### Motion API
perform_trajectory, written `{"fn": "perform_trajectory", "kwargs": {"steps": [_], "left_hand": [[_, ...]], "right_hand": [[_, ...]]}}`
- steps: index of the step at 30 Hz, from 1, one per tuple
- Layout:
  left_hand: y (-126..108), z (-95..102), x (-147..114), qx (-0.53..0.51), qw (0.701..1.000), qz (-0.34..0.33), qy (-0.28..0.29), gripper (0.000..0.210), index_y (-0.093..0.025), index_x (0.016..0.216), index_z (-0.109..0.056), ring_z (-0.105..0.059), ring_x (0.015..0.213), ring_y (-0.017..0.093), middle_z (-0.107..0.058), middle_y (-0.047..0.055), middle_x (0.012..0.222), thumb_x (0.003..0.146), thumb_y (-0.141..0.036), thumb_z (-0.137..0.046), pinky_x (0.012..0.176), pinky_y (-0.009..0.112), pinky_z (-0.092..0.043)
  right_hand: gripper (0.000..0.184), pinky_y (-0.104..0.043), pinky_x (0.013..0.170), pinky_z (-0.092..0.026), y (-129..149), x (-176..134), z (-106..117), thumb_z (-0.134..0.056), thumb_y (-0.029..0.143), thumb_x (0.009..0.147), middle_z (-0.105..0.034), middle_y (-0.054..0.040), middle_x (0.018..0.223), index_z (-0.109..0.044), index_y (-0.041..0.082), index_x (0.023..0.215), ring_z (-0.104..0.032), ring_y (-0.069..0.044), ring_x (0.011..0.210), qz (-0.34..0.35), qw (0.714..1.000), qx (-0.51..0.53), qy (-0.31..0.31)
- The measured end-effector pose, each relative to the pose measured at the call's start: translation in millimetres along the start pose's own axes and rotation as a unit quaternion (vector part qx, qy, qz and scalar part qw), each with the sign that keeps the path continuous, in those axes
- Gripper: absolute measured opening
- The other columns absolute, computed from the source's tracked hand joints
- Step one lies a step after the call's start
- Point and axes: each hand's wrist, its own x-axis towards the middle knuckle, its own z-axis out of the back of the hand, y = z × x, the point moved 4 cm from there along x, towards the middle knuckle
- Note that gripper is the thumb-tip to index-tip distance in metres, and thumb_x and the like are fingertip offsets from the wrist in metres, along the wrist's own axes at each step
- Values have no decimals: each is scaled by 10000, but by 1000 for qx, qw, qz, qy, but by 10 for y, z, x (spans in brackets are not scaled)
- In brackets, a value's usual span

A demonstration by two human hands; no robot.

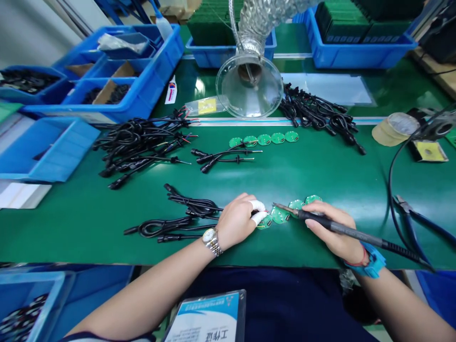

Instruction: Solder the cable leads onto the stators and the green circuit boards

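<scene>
My left hand (237, 221), with white covers on thumb and forefinger, pinches the end of a black cable (194, 207) against the nearest of a joined row of round green circuit boards (280, 215). A red wire shows at the fingertips. In my right hand (337, 232) is a soldering iron (352, 232), gripped like a pen. Its tip points left, just above the boards; whether it touches one I cannot tell. My right fingers partly cover the far end of the row. More black cables (149, 227) with connectors trail left of my left hand.
Behind lie another board row (264, 139) and a cable heap (135, 142). A clear fume hood (249, 99) hangs at the centre, with more cables (320, 111) beside it. Pliers (409, 218), a tape roll (395, 128) and the iron's cord lie right. Blue bins (142, 90) stand left.
</scene>
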Motion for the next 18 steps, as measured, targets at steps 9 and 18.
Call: {"fn": "perform_trajectory", "kwargs": {"steps": [9, 18], "left_hand": [[-6, 0, -5, 7, 1000, 20, 4, 125, -200, 714, -623, -495, 746, 170, -575, 12, 704, 801, -237, -542, 653, 281, -388], [-15, 7, -6, 2, 1000, 16, -2, 125, -197, 724, -634, -491, 740, 173, -571, 18, 693, 801, -236, -543, 638, 286, -395]], "right_hand": [[128, -273, 677, -478, 29, 19, -61, -575, 162, 770, -653, -23, 786, -625, 191, 883, -596, -133, 725, -18, 996, 67, 56], [137, -281, 656, -481, 37, 37, -69, -556, 180, 786, -646, -33, 786, -624, 197, 904, -590, -136, 718, -12, 995, 59, 79]]}}
